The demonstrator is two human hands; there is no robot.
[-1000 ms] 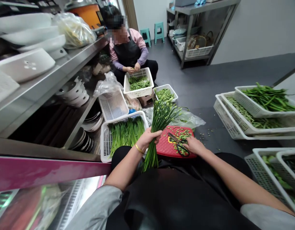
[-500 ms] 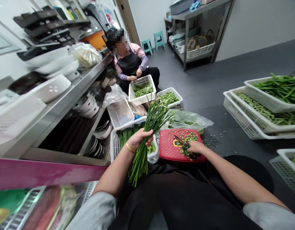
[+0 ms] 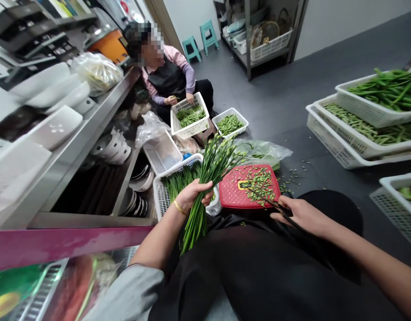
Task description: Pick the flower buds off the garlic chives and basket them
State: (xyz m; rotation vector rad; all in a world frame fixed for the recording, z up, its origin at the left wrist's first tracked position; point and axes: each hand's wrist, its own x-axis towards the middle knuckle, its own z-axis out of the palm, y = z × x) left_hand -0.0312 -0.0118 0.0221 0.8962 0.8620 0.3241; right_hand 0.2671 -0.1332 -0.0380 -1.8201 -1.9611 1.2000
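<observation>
My left hand (image 3: pixel 195 196) is closed around a thick bundle of flowering garlic chives (image 3: pixel 216 162). The bud ends fan up and away, and the cut stems hang toward my dark apron. My right hand (image 3: pixel 302 215) grips a pair of dark scissors (image 3: pixel 274 203), blades pointing forward and left over the near right corner of a red quilted lid (image 3: pixel 229 189). Loose bud tips (image 3: pixel 263 183) lie scattered on that lid, around its yellow-framed patch. Just beyond my left hand, a white basket (image 3: pixel 161 198) holds more chives (image 3: pixel 182 180).
A co-worker (image 3: pixel 168 73) sits ahead, hands at a white basket of green pieces (image 3: pixel 192 115). Another small basket (image 3: pixel 230 124) and a plastic bag (image 3: pixel 265 149) lie nearby. Stacked baskets of beans (image 3: pixel 369 129) stand right; a steel shelf (image 3: pixel 101 129) with dishes runs along the left.
My right hand has drawn back toward me and to the right with the scissors, off the lid's middle. The bundle stays in my left hand. The co-worker's hands have moved apart.
</observation>
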